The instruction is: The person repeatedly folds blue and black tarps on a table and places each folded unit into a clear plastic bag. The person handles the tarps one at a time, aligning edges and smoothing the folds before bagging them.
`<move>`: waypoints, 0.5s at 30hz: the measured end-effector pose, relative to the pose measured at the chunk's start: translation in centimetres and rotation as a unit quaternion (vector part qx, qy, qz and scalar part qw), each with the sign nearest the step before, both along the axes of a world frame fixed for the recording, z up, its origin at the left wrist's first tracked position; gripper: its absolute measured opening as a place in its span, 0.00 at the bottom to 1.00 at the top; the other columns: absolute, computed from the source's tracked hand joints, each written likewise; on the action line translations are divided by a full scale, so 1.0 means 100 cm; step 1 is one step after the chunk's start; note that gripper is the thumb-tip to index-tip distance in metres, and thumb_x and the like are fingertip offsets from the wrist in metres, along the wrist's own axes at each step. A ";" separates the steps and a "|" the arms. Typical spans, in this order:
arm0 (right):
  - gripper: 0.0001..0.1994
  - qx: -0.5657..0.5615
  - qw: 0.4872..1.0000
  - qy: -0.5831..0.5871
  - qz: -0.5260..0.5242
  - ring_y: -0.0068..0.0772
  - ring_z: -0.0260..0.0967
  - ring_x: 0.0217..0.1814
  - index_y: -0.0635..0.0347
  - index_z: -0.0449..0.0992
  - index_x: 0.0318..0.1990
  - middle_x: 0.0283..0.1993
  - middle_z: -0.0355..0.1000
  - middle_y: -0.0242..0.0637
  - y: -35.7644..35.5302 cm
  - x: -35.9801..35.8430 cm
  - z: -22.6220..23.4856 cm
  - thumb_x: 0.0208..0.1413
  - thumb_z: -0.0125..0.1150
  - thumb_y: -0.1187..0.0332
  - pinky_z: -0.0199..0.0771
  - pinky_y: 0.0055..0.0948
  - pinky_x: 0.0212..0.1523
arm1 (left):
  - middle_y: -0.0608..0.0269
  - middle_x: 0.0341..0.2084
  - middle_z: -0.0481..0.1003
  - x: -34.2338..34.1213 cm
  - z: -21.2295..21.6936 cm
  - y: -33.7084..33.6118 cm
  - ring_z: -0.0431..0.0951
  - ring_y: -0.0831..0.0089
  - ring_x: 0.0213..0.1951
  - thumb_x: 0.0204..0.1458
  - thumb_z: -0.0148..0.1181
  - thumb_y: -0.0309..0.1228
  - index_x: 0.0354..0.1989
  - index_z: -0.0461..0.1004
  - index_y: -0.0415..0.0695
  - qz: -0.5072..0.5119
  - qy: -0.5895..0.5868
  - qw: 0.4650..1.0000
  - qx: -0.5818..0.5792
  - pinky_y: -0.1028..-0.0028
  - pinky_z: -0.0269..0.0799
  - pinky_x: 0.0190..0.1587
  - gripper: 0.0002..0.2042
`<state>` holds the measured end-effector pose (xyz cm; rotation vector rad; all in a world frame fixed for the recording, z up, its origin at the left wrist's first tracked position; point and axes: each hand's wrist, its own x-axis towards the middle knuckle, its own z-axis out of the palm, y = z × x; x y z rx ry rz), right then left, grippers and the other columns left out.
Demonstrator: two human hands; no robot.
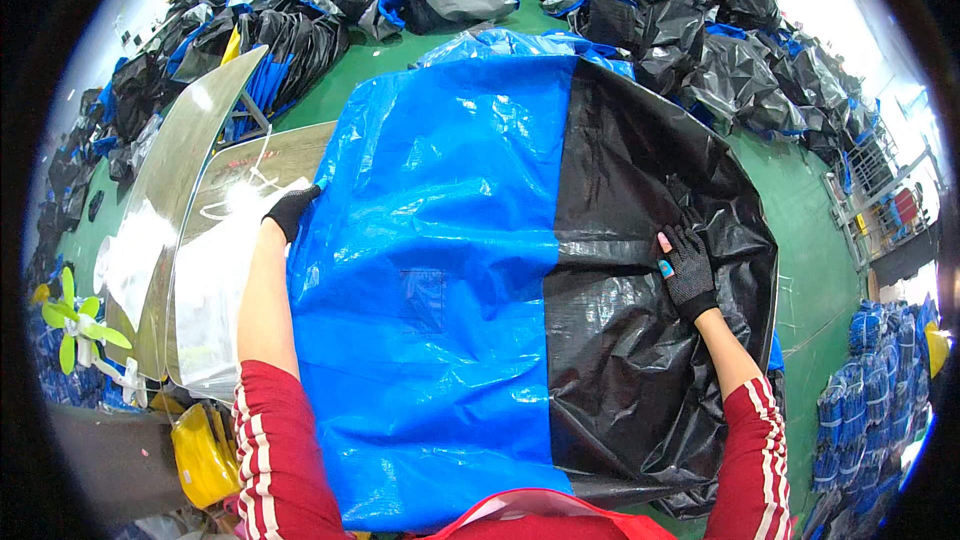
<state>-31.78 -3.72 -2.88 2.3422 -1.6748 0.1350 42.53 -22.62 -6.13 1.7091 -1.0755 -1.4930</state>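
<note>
A large tarpaulin bag or sheet (pixel 450 210), blue on the left and black on the right, lies spread in front of me, creased and glossy. Its black part is the more wrinkled, and a small stitched rectangle shows on the blue part. At the upper left edge, my left hand (pixel 292 212) in a black glove closes its fingers on the blue border. My right hand (pixel 688 272), gloved too with some bare or wrapped fingertips, lies flat on the black part with its fingers stretched out. Both forearms come out of red sleeves with white stripes.
Left of the tarpaulin stands a table (pixel 225 165) with clear plastic and white cord on it. A green-bladed fan (pixel 75 320) and a yellow bundle (pixel 205 455) are near it. Heaps of black and blue bags (pixel 640 20) line the back; blue bundles (pixel 865 390) are stacked right.
</note>
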 end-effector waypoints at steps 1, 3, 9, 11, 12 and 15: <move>0.26 -0.004 1.000 -0.005 -0.001 0.52 0.58 0.68 0.55 0.63 0.66 0.65 0.64 0.49 -0.001 -0.002 0.000 0.60 0.52 0.61 0.48 0.47 0.71 | 0.50 0.53 0.74 -0.009 0.009 0.004 0.77 0.63 0.50 0.56 0.61 0.40 0.60 0.68 0.41 -0.005 0.031 0.999 0.002 0.64 0.74 0.52 0.25; 0.26 0.024 0.999 0.008 -0.028 0.55 0.59 0.67 0.55 0.64 0.65 0.64 0.65 0.51 -0.001 -0.004 -0.002 0.59 0.53 0.61 0.49 0.48 0.71 | 0.50 0.55 0.72 -0.024 0.031 0.013 0.76 0.64 0.51 0.56 0.61 0.40 0.62 0.65 0.41 -0.090 0.149 0.983 -0.060 0.63 0.74 0.53 0.27; 0.24 -0.050 0.998 -0.023 0.027 0.53 0.62 0.64 0.59 0.68 0.61 0.60 0.68 0.51 0.003 0.009 0.010 0.56 0.56 0.64 0.53 0.47 0.69 | 0.56 0.55 0.73 -0.036 0.041 0.017 0.75 0.67 0.51 0.57 0.59 0.50 0.63 0.65 0.40 -0.061 0.031 0.998 -0.010 0.67 0.71 0.55 0.31; 0.24 -0.054 0.997 -0.026 0.039 0.53 0.63 0.63 0.59 0.69 0.59 0.59 0.69 0.51 0.007 0.017 0.017 0.55 0.57 0.65 0.54 0.47 0.69 | 0.54 0.52 0.75 -0.036 0.033 0.014 0.76 0.65 0.50 0.55 0.61 0.52 0.58 0.70 0.40 -0.121 0.076 0.990 0.008 0.65 0.71 0.54 0.30; 0.23 -0.048 0.998 -0.042 0.019 0.53 0.63 0.63 0.59 0.70 0.59 0.59 0.69 0.50 0.008 0.020 0.020 0.54 0.57 0.65 0.55 0.47 0.69 | 0.52 0.50 0.75 -0.035 0.032 0.014 0.76 0.63 0.49 0.53 0.63 0.51 0.56 0.71 0.40 -0.185 0.066 0.981 0.003 0.64 0.72 0.53 0.29; 0.24 -0.047 0.991 -0.083 0.092 0.54 0.63 0.62 0.60 0.69 0.59 0.57 0.69 0.52 0.008 0.017 0.024 0.53 0.56 0.68 0.57 0.47 0.67 | 0.49 0.43 0.78 -0.015 0.046 0.026 0.79 0.66 0.43 0.61 0.53 0.36 0.51 0.74 0.44 -0.230 -0.526 0.737 -0.357 0.65 0.76 0.44 0.14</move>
